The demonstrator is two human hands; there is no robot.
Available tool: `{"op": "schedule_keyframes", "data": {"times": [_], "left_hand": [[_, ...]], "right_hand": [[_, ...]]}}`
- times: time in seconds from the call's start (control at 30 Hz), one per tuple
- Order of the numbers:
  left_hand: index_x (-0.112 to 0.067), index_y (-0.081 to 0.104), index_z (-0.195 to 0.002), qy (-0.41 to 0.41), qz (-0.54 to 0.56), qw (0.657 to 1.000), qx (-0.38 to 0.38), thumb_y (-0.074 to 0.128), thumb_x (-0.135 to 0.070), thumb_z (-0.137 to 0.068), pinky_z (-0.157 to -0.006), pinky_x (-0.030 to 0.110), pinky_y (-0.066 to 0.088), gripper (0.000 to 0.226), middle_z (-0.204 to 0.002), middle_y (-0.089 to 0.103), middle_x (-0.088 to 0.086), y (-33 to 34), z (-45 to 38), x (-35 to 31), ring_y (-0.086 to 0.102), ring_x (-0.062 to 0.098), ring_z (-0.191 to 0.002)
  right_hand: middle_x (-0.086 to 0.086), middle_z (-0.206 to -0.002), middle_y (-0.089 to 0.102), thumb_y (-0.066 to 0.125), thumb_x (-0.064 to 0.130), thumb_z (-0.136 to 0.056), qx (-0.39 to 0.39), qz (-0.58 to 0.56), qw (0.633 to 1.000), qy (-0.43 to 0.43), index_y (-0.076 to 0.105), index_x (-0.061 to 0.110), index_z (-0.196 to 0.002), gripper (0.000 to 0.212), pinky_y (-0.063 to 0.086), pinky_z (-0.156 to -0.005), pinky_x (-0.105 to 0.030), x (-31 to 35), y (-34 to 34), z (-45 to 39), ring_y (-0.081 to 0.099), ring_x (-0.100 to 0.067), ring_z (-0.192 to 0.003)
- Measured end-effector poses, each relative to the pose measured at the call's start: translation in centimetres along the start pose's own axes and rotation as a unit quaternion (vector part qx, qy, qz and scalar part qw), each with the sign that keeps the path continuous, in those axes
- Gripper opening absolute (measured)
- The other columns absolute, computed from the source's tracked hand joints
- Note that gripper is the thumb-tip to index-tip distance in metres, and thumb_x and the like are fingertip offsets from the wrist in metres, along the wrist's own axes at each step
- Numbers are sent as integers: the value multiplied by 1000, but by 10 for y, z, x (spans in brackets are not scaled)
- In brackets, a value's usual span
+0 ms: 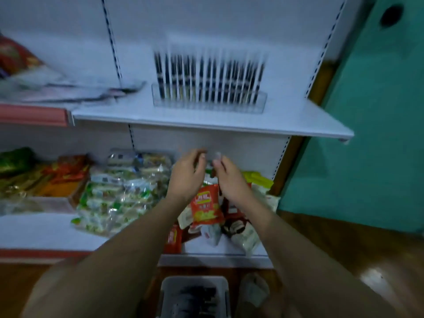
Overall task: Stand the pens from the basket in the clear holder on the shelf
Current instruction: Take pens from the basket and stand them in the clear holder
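A clear holder [209, 103] stands on the white upper shelf [298, 121], and several dark pens [207, 79] stand upright in it in a row, blurred by motion. On the floor at the bottom of the view sits a pale basket [167, 288] with dark pens [195, 297] lying inside. My left hand [185, 177] and my right hand [231, 182] are raised side by side below the shelf's front edge, in front of the lower shelf. Their fingers are loosely curled and no pen shows in either.
Snack packets [119, 191] crowd the lower shelf, with red packets [205, 205] right under my hands. Flat packages [75, 92] lie on the upper shelf to the left. A green wall [367, 134] stands to the right above the wooden floor [344, 253].
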State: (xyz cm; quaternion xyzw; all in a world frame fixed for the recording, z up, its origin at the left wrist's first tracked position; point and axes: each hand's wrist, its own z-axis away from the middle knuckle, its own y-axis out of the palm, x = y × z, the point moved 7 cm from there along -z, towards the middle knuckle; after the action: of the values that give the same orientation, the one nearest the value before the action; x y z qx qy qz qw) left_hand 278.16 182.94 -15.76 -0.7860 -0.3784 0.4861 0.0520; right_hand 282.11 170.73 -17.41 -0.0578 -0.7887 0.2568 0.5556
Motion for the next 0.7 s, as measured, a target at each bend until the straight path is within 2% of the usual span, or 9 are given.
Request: {"op": "schedule_keyframes", "data": {"times": [0.07, 0.13, 0.2, 0.3, 0.4, 0.5, 0.7], "left_hand": [[-19, 62, -116, 46, -4, 999, -11, 43, -29, -101, -77, 31, 48, 27, -102, 64, -2, -15, -27, -39, 60, 16, -93], [-18, 61, -117, 90, -10, 996, -27, 42, -29, -101, -76, 27, 44, 27, -103, 61, -5, -31, -50, -73, 57, 13, -96], [-17, 62, -118, 123, -22, 991, -41, 42, -29, -101, -77, 29, 46, 29, -105, 62, -2, -43, -71, -100, 56, 13, -97], [-15, 61, -120, 150, -47, 987, -41, 42, -28, -101, -80, 33, 47, 30, -109, 63, 1, -51, -98, -124, 55, 14, -96], [-17, 57, -127, 141, -106, 984, -23, 42, -30, -100, -88, 33, 43, 33, -121, 60, 1, -45, -122, -127, 51, 17, -111], [-19, 53, -132, 150, -201, 968, 4, 43, -29, -98, -96, 40, 43, 36, -128, 56, 3, -31, -140, -117, 46, 22, -120], [-21, 52, -133, 177, -280, 943, 15, 45, -31, -97, -97, 43, 40, 38, -126, 55, 3, -7, -160, -96, 48, 25, -117]], "right_hand": [[-5, -81, 55, 33, 29, -106, -37, -35, 998, -19, 54, 5, -102, 32, 39, -67, -28, 42, -37, -16, 51, -14, -67], [-7, -79, 54, 27, 34, -107, -61, -78, 995, -8, 54, 10, -115, 37, 38, -57, -29, 74, -69, -32, 45, -13, -56], [-7, -81, 55, 24, 37, -107, -64, -106, 992, -12, 50, 17, -126, 38, 40, -54, -31, 102, -94, -46, 44, -16, -51], [-10, -86, 58, 25, 35, -107, -93, -76, 990, -79, 45, 15, -119, 31, 43, -51, -32, 139, -130, -65, 45, -15, -47], [-9, -95, 66, 30, 33, -106, -143, -49, 981, -122, 37, 14, -112, 21, 40, -48, -32, 159, -163, -87, 44, -19, -49], [-12, -105, 63, 37, 26, -105, -172, -56, 975, -133, 38, 14, -109, 12, 43, -48, -30, 164, -185, -111, 47, -19, -55], [-10, -94, 59, 38, 18, -105, -186, -77, 971, -133, 40, 16, -109, 5, 50, -49, -28, 151, -200, -148, 52, -17, -50]]}}
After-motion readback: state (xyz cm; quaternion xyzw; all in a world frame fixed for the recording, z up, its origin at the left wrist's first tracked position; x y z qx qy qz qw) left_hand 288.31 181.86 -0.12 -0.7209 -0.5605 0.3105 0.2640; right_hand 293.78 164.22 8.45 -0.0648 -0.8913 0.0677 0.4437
